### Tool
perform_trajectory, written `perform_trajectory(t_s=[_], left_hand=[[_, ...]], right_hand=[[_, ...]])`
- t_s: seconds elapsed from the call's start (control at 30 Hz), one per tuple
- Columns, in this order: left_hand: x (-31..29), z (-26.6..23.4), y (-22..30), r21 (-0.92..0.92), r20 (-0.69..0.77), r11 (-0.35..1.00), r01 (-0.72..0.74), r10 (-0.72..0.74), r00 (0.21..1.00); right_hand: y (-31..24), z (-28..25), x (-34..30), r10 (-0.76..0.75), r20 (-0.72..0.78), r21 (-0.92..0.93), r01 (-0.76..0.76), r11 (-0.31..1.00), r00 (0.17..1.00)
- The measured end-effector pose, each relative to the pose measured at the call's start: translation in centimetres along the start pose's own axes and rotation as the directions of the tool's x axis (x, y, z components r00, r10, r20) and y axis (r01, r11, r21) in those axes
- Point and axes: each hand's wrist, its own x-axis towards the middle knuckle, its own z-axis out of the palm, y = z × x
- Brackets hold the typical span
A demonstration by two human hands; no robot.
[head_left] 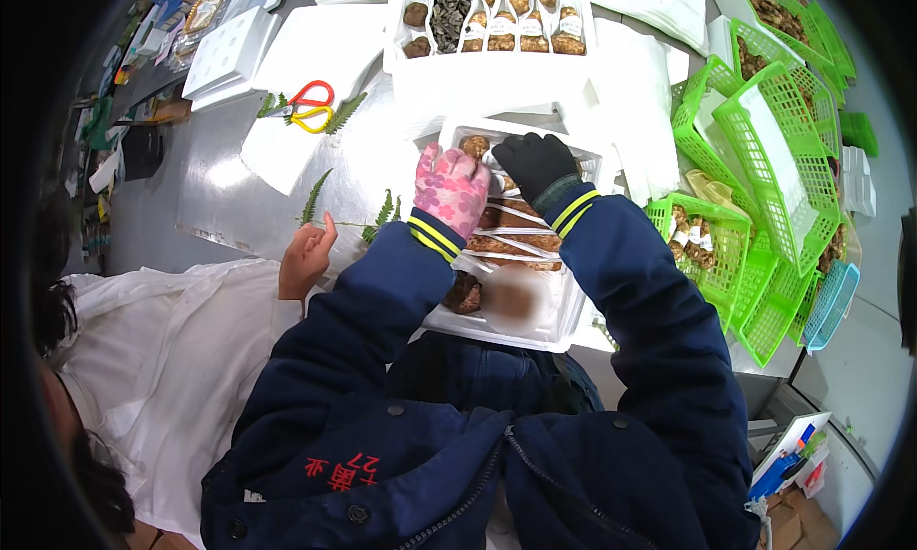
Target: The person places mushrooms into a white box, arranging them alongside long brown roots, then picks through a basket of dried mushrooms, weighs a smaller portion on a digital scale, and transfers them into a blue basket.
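A white foam tray (549,335) lies on the table in front of me, with brown mushroom-like pieces (516,243) in rows between white paper strips. My left hand (451,189), in a pink flowered glove, is over the tray's far left part, fingers curled down. Just beyond its fingertips a rounded tan piece (474,146) shows. My right hand (538,168), in a black glove, is closed over the far right part, close beside the left. Whatever the fingers of either hand hold is hidden. A dark brown lump (465,292) sits in the tray's near left corner.
A co-worker's bare hand (308,257) is raised left of my left sleeve. Red-and-yellow scissors (313,106) and fern sprigs (315,199) lie at left. Another filled foam tray (492,65) stands beyond. Green plastic baskets (778,158) are stacked at right, beside a blue basket (833,306).
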Motion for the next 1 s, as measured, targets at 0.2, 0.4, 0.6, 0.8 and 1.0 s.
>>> perform_trajectory(t_s=[0.2, 0.4, 0.6, 0.8, 1.0], left_hand=[[0.9, 0.3, -1.0, 0.121, 0.072, 0.991, 0.062, -0.071, 0.995], [2.5, 0.2, -0.5, 0.211, 0.292, 0.975, 0.063, -0.124, 0.948], [2.2, 0.7, -0.4, 0.231, 0.204, 0.970, 0.074, -0.122, 0.971], [2.2, 0.3, -0.1, 0.228, 0.184, 0.969, 0.095, -0.138, 0.973], [1.1, 0.3, -0.4, 0.255, 0.294, 0.966, -0.043, -0.035, 0.955]], right_hand=[[-0.1, -0.4, 0.6, 0.063, 0.195, 0.121, -0.088, 0.989, 0.979], [0.2, -0.2, 1.1, 0.166, 0.329, 0.143, -0.223, 0.964, 0.930], [-0.9, -1.6, -1.6, 0.301, 0.040, 0.068, -0.303, 0.950, 0.953], [0.8, -3.7, -2.9, 0.493, 0.044, 0.461, -0.455, 0.762, 0.869], [2.3, -6.4, -9.1, 0.646, -0.066, 0.509, -0.531, 0.677, 0.761]])
